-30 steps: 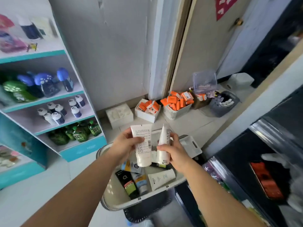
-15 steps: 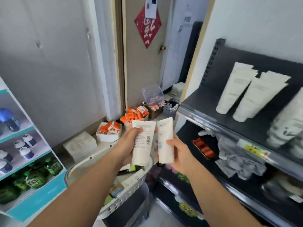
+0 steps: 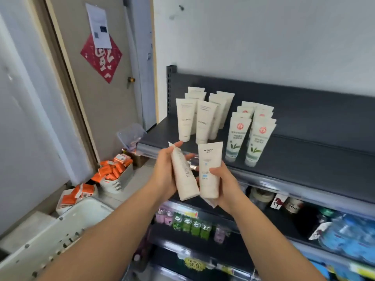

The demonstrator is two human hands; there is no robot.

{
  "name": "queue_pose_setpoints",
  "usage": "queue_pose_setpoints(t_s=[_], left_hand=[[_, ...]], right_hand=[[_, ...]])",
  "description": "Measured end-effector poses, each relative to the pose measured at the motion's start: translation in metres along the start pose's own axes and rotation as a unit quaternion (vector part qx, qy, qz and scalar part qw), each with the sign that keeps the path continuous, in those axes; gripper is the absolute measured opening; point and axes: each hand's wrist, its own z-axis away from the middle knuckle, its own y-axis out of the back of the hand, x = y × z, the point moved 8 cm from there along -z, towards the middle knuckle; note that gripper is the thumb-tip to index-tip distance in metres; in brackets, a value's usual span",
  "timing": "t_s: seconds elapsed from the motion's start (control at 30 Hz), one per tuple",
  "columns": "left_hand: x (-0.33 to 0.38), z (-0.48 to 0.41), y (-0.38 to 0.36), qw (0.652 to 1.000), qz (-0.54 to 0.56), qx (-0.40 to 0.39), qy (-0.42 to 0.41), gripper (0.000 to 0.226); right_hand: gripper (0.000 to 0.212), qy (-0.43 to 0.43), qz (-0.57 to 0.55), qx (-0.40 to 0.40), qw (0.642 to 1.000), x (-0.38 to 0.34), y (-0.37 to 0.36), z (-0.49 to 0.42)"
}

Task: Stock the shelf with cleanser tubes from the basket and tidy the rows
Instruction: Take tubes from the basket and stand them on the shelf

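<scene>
Two cleanser tubes in hand, both in front of the dark shelf [image 3: 304, 159], just short of its front edge and not resting on it.

Left hand [image 3: 162, 175] holds the tilted tube [image 3: 183, 175], cap end down and crimped end leaning left. The fingers run up behind it and one fingertip shows past the top. We cannot see the thumb.

Right hand [image 3: 227, 185] grips the upright tube [image 3: 210, 169], thumb pressed across the printed front, fingers wrapped behind. The lower ends of the two tubes lie side by side, touching as far as we can tell.

On the shelf, at its left end, we note plain white tubes [image 3: 185, 120] standing cap-down in two rows running back. Just right of them stand leaf-print tubes [image 3: 237, 136] with a red seal, also in two rows.

Below and left of the shelf is the white basket [image 3: 60, 226]; we see only its rim. Left of the shelf, on the floor, sits a bin of orange boxes [image 3: 113, 171]. The tiers under the shelf carry small packets and bottles, too blurred to name.
</scene>
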Motion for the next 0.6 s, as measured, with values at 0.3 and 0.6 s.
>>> queue_pose_setpoints(t_s=[0.3, 0.6], left_hand=[[-0.057, -0.038, -0.175, 0.962, -0.23, -0.092, -0.118, 0.059], [-0.107, -0.078, -0.272, 0.933, -0.29, -0.105, -0.185, 0.055]], right_hand=[[0.039, 0.079, 0.095, 0.077, 0.989, -0.133, 0.141, 0.048], [0.031, 0.12, 0.155, 0.117, 0.974, -0.209, 0.233, 0.066]])
